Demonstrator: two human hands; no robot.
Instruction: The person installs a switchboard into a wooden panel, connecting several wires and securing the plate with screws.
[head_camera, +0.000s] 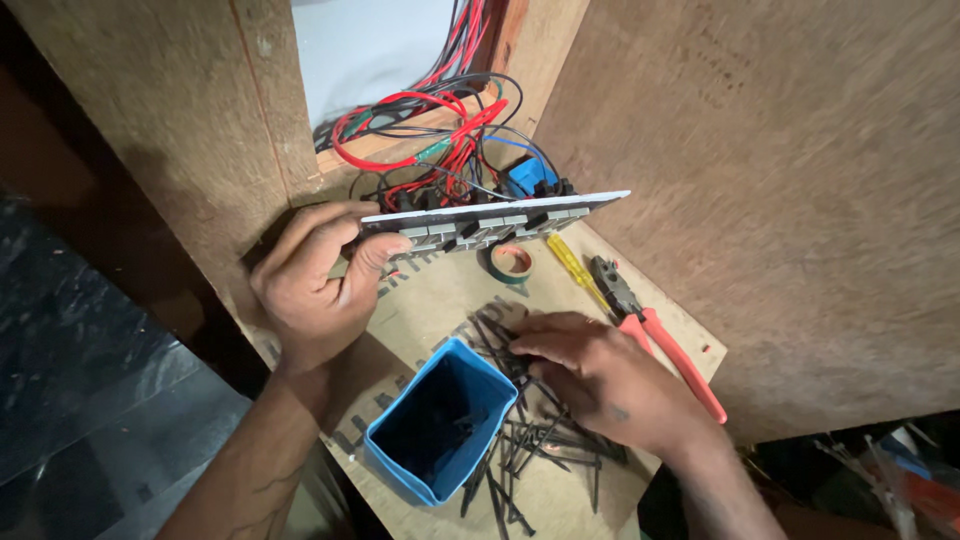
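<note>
My left hand (318, 285) grips the left end of a long switch plate (500, 222) with several grey and black switches, holding it on edge against the plywood wall. Behind the plate, red, black, green and blue wires (440, 130) spill from a cut-out. My right hand (600, 375) rests on a pile of black screws (530, 440) lying on a board, fingertips pinched among them; whether it holds one I cannot tell. A blue rectangular box (440, 420) lies open beside the pile, with a few screws inside.
On the board lie a tape roll (512, 262), a yellow-handled screwdriver (575, 268) and red-handled pliers (655, 335). Plywood panels (780, 200) rise on the right and at the left. A dark marbled floor (90, 360) lies below left.
</note>
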